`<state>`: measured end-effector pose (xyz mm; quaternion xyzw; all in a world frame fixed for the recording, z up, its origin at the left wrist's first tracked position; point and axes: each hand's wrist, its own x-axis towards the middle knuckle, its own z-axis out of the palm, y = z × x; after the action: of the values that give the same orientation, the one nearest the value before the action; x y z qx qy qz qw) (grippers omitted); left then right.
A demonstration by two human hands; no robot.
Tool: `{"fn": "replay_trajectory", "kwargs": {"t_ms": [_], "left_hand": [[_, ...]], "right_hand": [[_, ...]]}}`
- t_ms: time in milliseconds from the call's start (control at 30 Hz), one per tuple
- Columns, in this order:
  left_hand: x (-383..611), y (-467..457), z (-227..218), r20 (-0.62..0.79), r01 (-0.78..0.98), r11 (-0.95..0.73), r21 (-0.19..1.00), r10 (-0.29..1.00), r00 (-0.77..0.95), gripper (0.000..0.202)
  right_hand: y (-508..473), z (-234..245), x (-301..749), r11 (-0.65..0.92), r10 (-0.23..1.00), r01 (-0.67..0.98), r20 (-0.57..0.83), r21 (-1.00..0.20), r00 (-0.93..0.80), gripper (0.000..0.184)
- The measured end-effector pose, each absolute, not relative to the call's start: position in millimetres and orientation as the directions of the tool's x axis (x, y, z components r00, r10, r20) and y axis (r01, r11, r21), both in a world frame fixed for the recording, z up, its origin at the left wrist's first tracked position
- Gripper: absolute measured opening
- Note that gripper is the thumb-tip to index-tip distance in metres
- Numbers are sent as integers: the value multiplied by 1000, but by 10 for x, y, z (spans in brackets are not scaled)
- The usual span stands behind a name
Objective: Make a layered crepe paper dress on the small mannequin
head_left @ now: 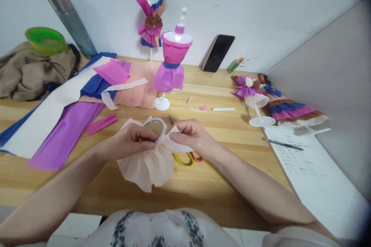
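Observation:
Fingers of my left hand (pixel 131 141) are closed on a roll of white tape (pixel 163 125), pressing it to gathered cream crepe paper (pixel 146 168). The crepe fans out in pleats below the roll. My right hand (pixel 187 136) pinches the loose end of the same crepe paper, between thumb and fingers, just right of the roll. Scissors with yellow and red handles (pixel 185 161) lie on the table, partly hidden under my right hand. Beyond my hands stands a small dress form (pixel 176 52) in a pink and purple paper dress with a blue waistband.
Crepe paper sheets, including a purple one (pixel 72 131), spread over the left. Behind stand a second dressed form (pixel 152 19), a bottle (pixel 74 23) and a phone (pixel 218 53). At right are more dressed forms (pixel 298 110), a pen (pixel 285 144) and a written sheet (pixel 315 185). Paper scraps (pixel 223 109) lie mid-table.

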<state>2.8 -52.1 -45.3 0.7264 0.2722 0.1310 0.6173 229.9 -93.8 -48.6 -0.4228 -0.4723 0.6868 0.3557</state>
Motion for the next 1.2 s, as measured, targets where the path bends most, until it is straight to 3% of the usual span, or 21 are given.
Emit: {"fn": "replay_trajectory", "kwargs": {"t_ms": [533,933,1200], "left_hand": [[39,-542,-447,-165,245,-75,967,552,817,35],[58,-570,-473,-166,258,-101,961,536,828,34],[62,-572,-461,-144,244,-109,963,559,816,36]], "right_hand": [[-930,-553,2264,-330,867,-47,-283,-943,-410,37],[-923,-541,2232,-136,894,68,-151,-988,-421,36],[-879,-528,2280,-163,902,54,-171,-985,-397,37]]}}
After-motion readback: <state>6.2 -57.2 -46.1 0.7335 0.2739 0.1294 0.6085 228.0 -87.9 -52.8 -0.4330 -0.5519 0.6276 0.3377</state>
